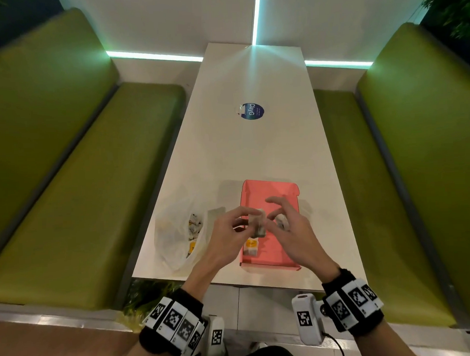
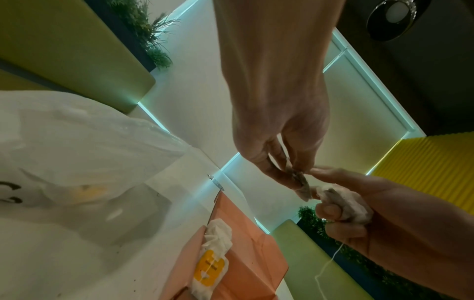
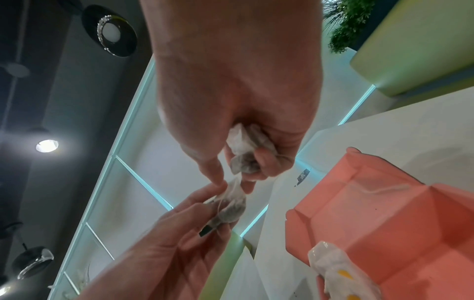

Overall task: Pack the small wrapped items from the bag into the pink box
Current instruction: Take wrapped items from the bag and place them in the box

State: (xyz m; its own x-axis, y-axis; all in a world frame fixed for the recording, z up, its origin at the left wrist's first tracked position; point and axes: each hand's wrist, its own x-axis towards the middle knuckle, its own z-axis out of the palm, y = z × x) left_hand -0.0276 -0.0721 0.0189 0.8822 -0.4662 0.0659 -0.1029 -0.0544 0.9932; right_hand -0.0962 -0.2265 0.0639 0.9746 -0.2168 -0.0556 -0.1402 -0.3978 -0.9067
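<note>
Above the open pink box [image 1: 272, 192], my left hand [image 1: 245, 221] pinches a small wrapped tea bag [image 1: 258, 224] by its upper end. My right hand [image 1: 274, 216] holds a second wrapped tea bag [image 1: 281, 221] in its curled lower fingers. In the right wrist view, its thumb and forefinger touch the top of the left hand's tea bag [image 3: 232, 205]. A thin string [image 2: 328, 263] hangs below the right hand. One wrapped item with a yellow label [image 1: 251, 247] lies in the box's near-left corner. The white plastic bag [image 1: 174, 234] lies open left of the box, with more wrapped items [image 1: 194, 225] inside.
The white table [image 1: 254, 150] runs away from me between two green benches [image 1: 81, 198], and a round blue sticker [image 1: 254, 112] is stuck at its middle. The box and the bag sit close to the near edge of the table. Plants [image 1: 152, 291] show below that edge.
</note>
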